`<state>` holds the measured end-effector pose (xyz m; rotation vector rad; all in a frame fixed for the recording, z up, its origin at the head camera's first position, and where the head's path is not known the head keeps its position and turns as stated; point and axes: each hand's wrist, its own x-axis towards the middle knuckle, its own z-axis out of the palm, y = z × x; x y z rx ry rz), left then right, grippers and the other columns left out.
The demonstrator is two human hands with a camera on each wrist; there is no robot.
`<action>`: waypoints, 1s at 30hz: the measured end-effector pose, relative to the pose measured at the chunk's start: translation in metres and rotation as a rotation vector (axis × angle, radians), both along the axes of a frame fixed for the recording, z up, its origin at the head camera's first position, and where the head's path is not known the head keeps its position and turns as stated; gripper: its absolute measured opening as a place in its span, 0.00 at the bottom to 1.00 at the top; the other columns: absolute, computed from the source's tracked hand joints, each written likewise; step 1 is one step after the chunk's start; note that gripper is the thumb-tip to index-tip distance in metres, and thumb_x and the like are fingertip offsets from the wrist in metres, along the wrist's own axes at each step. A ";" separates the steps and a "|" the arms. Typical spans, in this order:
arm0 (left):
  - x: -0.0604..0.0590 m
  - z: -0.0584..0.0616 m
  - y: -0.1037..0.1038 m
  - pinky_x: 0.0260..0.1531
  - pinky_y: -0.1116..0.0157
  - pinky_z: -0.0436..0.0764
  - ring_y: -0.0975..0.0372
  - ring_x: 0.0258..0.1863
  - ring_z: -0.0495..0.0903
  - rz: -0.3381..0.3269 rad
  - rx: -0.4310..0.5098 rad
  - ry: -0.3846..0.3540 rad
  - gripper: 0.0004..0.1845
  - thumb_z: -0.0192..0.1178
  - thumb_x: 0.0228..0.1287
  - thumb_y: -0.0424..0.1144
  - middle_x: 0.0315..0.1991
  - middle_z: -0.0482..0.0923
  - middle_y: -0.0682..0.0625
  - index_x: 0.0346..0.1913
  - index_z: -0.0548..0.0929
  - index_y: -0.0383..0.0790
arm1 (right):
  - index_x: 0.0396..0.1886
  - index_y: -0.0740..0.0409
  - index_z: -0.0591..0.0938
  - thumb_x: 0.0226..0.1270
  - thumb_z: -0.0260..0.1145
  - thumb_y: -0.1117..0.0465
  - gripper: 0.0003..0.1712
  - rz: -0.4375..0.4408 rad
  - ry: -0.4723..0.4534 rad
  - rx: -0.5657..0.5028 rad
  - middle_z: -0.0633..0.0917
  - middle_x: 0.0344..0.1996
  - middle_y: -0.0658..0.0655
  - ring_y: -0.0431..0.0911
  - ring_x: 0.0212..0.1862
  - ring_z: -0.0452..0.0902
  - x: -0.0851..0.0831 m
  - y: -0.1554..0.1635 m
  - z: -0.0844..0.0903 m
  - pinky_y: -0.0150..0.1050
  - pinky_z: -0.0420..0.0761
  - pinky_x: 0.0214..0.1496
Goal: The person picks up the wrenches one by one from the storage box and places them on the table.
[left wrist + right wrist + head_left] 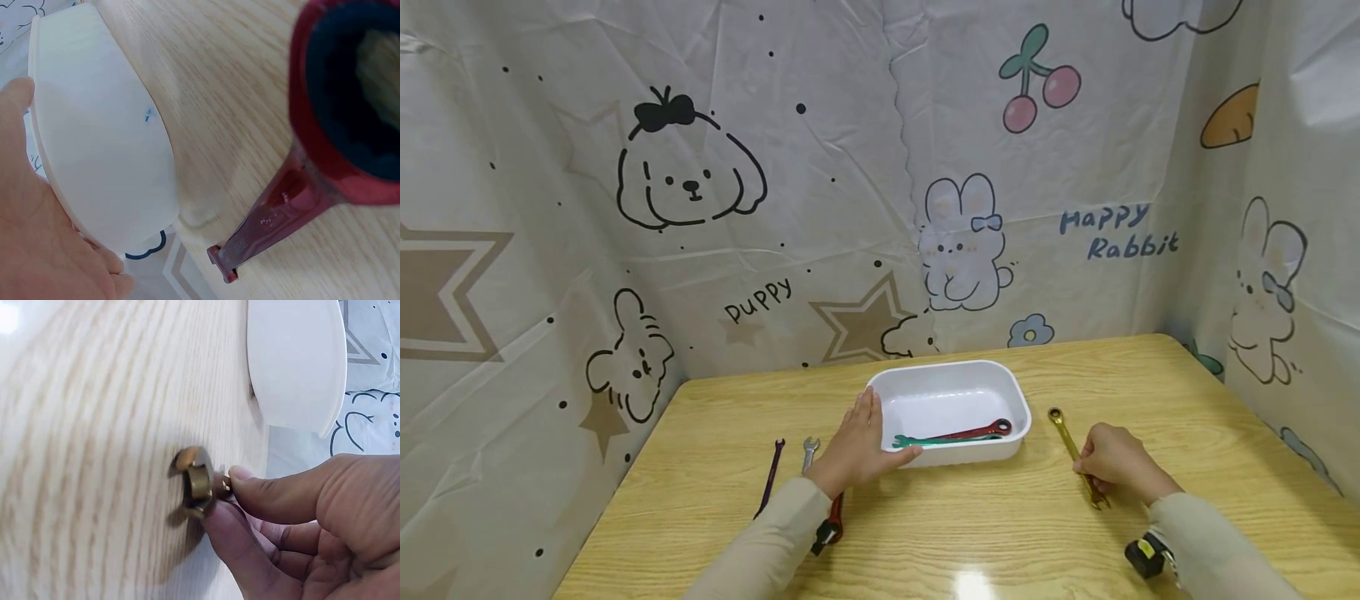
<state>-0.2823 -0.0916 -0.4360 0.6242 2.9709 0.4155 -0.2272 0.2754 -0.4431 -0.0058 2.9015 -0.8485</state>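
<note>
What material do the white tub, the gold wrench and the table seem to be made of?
White tub: probably plastic, smooth and slightly glossy, with rounded moulded corners and a thin rim.
Gold wrench, pinched by the right hand: looks like metal with a shiny gold-coloured coating.
Table: wood or a wood-look laminate; light grain lines and a lamp reflection.

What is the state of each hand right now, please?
Left hand: open, fingers straight, resting on the tub rim.
Right hand: pinching the gold wrench, which lies on the table.
</note>
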 end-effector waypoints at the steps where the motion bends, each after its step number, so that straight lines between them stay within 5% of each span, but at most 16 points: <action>1: 0.000 0.000 0.000 0.72 0.53 0.45 0.49 0.75 0.37 0.000 -0.002 0.000 0.64 0.43 0.53 0.80 0.76 0.32 0.38 0.74 0.41 0.29 | 0.16 0.61 0.78 0.57 0.69 0.67 0.13 -0.001 -0.001 0.001 0.75 0.10 0.52 0.40 0.13 0.71 0.000 0.000 0.000 0.32 0.74 0.17; 30: 0.000 -0.001 -0.001 0.72 0.54 0.45 0.48 0.75 0.37 -0.007 0.004 -0.004 0.64 0.42 0.53 0.80 0.76 0.31 0.38 0.74 0.40 0.29 | 0.14 0.61 0.79 0.57 0.70 0.66 0.14 0.001 0.000 0.016 0.76 0.09 0.52 0.40 0.12 0.71 0.003 -0.002 0.004 0.32 0.74 0.17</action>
